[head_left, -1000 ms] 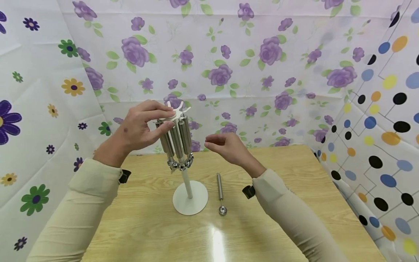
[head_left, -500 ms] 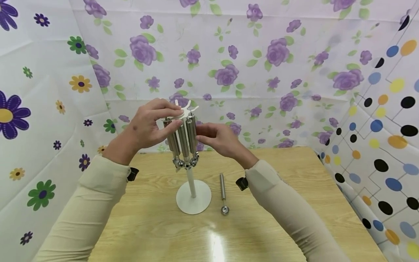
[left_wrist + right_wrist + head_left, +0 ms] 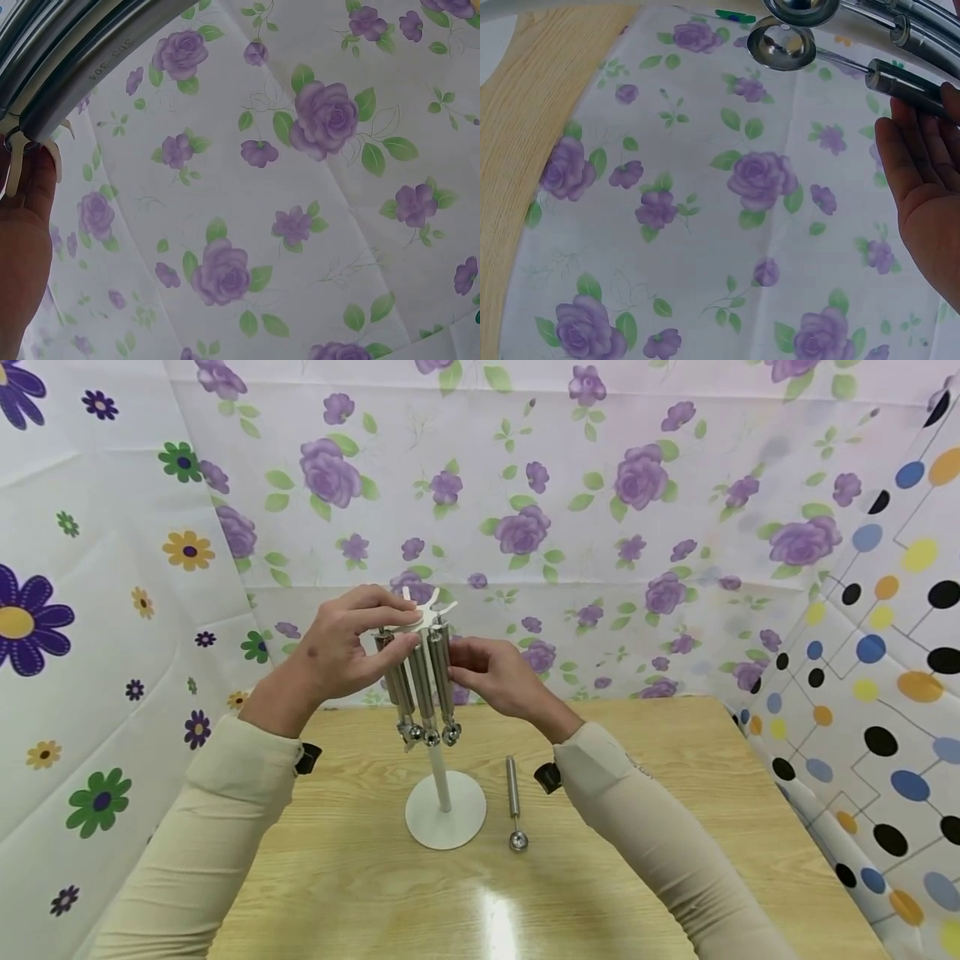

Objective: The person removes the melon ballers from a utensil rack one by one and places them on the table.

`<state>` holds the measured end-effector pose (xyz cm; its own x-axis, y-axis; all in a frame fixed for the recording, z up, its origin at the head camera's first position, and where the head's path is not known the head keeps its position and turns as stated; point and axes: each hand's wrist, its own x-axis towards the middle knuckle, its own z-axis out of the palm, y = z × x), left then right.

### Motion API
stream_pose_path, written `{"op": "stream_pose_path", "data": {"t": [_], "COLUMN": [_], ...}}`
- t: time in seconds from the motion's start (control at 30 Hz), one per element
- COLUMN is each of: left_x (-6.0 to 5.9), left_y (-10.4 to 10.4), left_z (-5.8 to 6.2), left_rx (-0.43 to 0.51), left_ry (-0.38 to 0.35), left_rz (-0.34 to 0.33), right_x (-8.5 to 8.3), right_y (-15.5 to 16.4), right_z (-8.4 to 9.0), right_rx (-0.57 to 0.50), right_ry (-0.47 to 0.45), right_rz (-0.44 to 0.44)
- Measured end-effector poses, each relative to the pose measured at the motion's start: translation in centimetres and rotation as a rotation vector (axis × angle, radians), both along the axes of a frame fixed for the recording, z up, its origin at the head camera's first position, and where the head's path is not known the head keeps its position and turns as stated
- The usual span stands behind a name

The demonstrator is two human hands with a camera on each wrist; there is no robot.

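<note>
A white stand holds several steel melon ballers (image 3: 422, 689), hung scoop-down from the hooked arms (image 3: 431, 614) at its top. My left hand (image 3: 345, 647) grips that top, thumb in front and fingers over the hub. In the left wrist view, its fingers (image 3: 41, 184) show beneath the hooks at the handle ends. My right hand (image 3: 498, 672) holds a hanging melon baller by the handle (image 3: 907, 86) at the right side of the cluster. Its round scoop (image 3: 781, 45) hangs free beside another scoop. One more melon baller (image 3: 513, 789) lies on the table, right of the stand.
The stand's round white base (image 3: 446, 831) rests on a wood-grain table (image 3: 360, 877). Behind hangs a purple-flowered cloth (image 3: 585, 552), close past the table's back edge. A flower-print cloth (image 3: 112, 693) borders the left, a dotted one (image 3: 870, 693) the right.
My right hand has moved left from beside the stand and taken hold of a hanging melon baller. The left hand stays on the stand's top. The view has shifted slightly.
</note>
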<state>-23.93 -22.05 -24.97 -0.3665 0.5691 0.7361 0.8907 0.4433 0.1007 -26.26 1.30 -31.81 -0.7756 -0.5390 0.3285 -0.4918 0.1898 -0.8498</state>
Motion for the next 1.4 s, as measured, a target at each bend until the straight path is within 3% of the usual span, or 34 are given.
{"op": "stream_pose_path", "data": {"t": [0.8, 1.1, 1.4], "left_x": [-0.1, -0.3, -0.2], "left_y": [0.1, 0.4, 0.3], "left_z": [0.0, 0.1, -0.1], "left_rx": [0.024, 0.03, 0.05], "left_ry": [-0.025, -0.032, -0.044], "left_rz": [-0.009, -0.009, 0.005], "right_x": [-0.1, 0.0, -0.2], "right_y": [1.6, 2.2, 2.8], "right_z": [1.0, 0.1, -2.2], "right_rx": [0.022, 0.043, 0.084], "right_ry": [0.01, 0.01, 0.016], "right_rz": [-0.063, -0.11, -0.165]}}
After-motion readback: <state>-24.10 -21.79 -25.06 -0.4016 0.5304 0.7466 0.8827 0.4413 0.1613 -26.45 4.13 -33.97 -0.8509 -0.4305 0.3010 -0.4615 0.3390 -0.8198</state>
